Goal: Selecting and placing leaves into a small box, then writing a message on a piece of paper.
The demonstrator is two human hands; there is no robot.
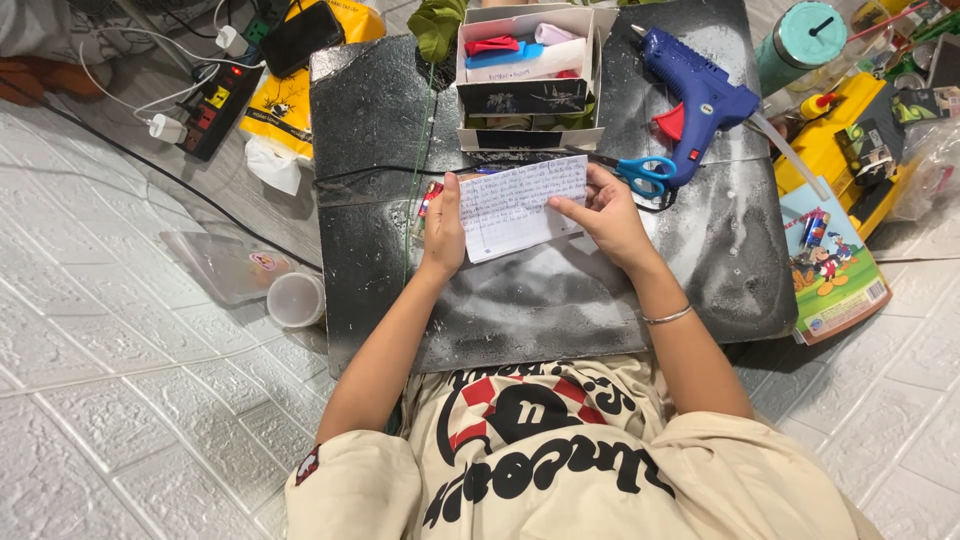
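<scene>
1. Handwritten paper sheet (520,207): white, lined, blue ink; held flat just above black work board (560,300), centre of view, near front of card box.
2. Left hand (442,232): clamped on sheet's left edge, thumb on top, fingers under. Also pinned in same grip, it seems: small red-and-silver item (428,200), kind unclear.
3. Right hand (610,215): closed on sheet's right edge, thumb pressing top face, fingers behind. Thin bangle (668,316) on wrist.
4. Handling, judged: v. light, thin, floppy; creases and tears easily; ink may smudge under damp fingers. Best hold = opposite edges, pinch w/ thumb over, as now; corners weaker, prone to bending.
5. Card box (530,75): white, open top, just beyond sheet; red, blue, white bits inside.
6. Scissors (640,172): blue handles, lying on board, touching or just beside right fingertips; closest obstacle.
7. Glue gun (700,100): blue, red trigger, right of box, nozzle toward top of view; cord running off right.
8. Thin green wire or string (420,130): runs down board left of box, near left hand; snag risk.
9. Power strip (215,105): off board, upper left, chargers plugged in.
10. Clear plastic cup (295,298) + clear lid, floor left of board, well apart.
11. Teal tumbler (800,40), yellow case (830,150), cartoon-print pack (835,265): right side, apart from hands.
</scene>
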